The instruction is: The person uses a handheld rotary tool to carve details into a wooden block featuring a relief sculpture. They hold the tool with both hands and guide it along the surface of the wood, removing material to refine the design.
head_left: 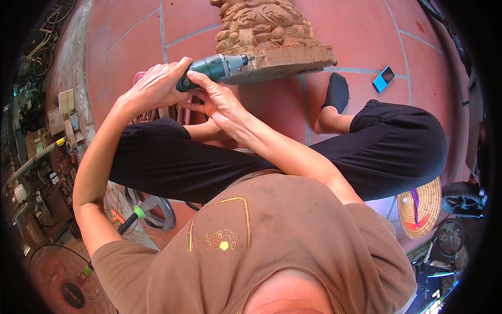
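A green and grey rotary tool [212,68] lies level between my hands, its thin bit pointing right. My left hand [156,86] is closed round its rear end. With the thumb against the tool's body, my right hand [219,103] grips it from the near side; some of its fingers are curled and partly hidden below. At the tip, the bit reaches the edge of a carved wooden piece [264,29] with a thick flat base [293,58]. Whether the bit touches the wood I cannot tell. The carving's top runs out of view.
My crossed legs in black trousers [397,144] lie close below the tool. A blue keypad phone [384,79] rests on the red tiles [361,31] at right. Behind are a woven hat [420,208] and a fan [65,282]. Wooden odds and ends [66,102] line the left.
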{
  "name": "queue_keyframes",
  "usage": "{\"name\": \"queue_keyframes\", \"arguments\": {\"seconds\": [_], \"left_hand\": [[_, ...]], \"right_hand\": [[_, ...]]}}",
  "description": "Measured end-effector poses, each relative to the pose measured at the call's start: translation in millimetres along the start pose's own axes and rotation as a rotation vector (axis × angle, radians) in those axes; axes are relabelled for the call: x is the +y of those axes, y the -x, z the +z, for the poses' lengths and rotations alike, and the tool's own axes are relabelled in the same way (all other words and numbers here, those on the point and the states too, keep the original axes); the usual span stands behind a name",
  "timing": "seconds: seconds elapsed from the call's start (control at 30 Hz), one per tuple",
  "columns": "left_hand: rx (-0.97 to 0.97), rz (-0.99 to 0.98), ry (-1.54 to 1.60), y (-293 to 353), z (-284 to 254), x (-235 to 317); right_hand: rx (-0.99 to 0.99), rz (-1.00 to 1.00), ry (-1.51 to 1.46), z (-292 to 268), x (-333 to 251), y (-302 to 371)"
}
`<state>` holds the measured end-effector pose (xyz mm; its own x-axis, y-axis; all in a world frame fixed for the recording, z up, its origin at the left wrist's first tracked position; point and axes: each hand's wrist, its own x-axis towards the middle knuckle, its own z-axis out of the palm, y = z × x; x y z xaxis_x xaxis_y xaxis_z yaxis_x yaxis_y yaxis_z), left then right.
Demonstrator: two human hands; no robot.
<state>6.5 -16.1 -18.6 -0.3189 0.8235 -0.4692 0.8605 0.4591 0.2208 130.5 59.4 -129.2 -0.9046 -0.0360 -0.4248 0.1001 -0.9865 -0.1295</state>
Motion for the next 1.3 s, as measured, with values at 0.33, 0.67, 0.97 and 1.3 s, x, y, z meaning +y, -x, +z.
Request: {"name": "queue_keyframes", "arguments": {"seconds": [0.33,0.67,0.97,1.3], "left_hand": [[0.014,0.075,0.004,6.0,2.4,5.1],[-0.019,-0.026,0.001,-1.2,-5.1,1.5],[0.016,0.009,-0.050,-2.8,-3.7,-1.7],[-0.009,0.043,-0.023,6.1,-2.0,7.1]], "right_hand": [[0.023,0.019,-0.017,3.7,4.6,15.1],[0.003,0.010,-0.009,3.0,-1.9,-1.1],[-0.029,-0.008,-0.021,-0.4,-4.0,-5.5],[0.004,0.011,-0.065,2.8,6.5,14.7]]}}
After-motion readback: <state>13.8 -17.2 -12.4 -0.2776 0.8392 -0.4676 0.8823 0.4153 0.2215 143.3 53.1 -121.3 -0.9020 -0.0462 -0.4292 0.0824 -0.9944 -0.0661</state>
